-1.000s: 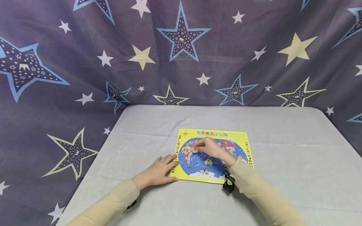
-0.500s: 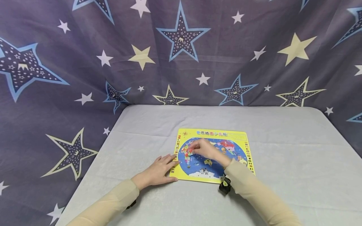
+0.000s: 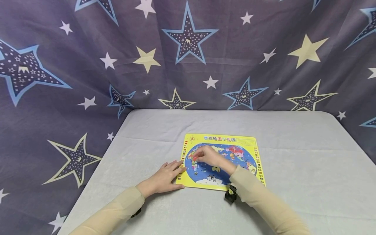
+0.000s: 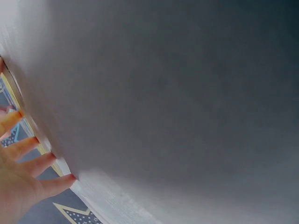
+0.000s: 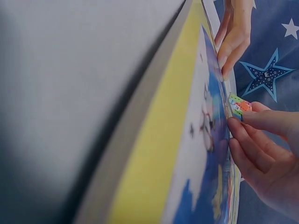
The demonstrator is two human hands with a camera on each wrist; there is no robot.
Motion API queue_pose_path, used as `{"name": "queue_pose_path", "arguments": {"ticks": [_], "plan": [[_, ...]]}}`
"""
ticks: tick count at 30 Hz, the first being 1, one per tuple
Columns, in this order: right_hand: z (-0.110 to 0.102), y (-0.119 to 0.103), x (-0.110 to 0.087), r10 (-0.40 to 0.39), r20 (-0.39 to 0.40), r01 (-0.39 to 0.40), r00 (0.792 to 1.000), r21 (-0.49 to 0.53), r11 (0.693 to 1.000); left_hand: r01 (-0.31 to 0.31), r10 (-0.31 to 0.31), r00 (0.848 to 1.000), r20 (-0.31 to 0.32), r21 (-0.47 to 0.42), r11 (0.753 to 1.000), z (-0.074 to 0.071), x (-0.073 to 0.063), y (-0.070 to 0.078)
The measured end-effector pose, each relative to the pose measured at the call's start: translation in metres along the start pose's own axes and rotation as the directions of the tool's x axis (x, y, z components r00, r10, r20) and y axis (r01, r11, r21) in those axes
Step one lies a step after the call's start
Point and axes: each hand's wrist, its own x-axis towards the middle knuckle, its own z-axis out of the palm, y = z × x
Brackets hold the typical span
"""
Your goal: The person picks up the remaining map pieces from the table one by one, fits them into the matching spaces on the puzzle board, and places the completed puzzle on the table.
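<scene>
A yellow-bordered world map puzzle board [image 3: 201,185] with a blue oval map lies flat on the table. My right hand [image 3: 210,156] is over the map's left part. In the right wrist view, the right hand [image 5: 268,149] pinches a small, multicoloured puzzle piece [image 5: 239,105] between thumb and fingers. The piece stands tilted near the board's surface; whether its lower edge touches the board I cannot tell. With its fingers spread, my left hand [image 3: 163,179] rests at the board's left edge, fingertips on the yellow border. The left wrist view shows these spread fingers [image 4: 35,164] along the edge.
The table [image 3: 308,169] has a pale grey cloth cover. Behind it and at its sides hangs a dark curtain [image 3: 205,94] with printed stars. A black wrist device [image 3: 231,195] sits under the right sleeve, by the board's front edge.
My right hand has moved a little left and toward me across the map, uncovering more of the map's right side. The left hand and the board have stayed in place.
</scene>
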Motion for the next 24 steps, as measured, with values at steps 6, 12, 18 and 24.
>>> {"name": "queue_pose_path", "arguments": {"ticks": [6,12,18,24], "plan": [[0.0020,-0.0012,0.0019,-0.031,0.016,0.032,0.999,-0.028,0.999,-0.001,0.001,1.000,0.000,0.000,1.000,0.0006,0.0003,-0.0003],[0.0037,-0.0008,0.0031,-0.039,0.021,0.040,0.999,-0.050,0.998,-0.007,0.007,1.000,-0.002,0.001,1.000,0.0002,0.0003,0.0004],[0.0047,-0.0016,0.0017,-0.030,0.023,0.031,0.999,-0.049,0.998,-0.005,0.005,1.000,0.001,-0.003,1.000,-0.0010,0.0000,0.0012],[0.0046,-0.0037,0.0008,0.015,0.025,-0.014,1.000,-0.048,0.999,0.007,-0.007,1.000,0.009,-0.002,1.000,0.0000,0.0006,0.0005]]}}
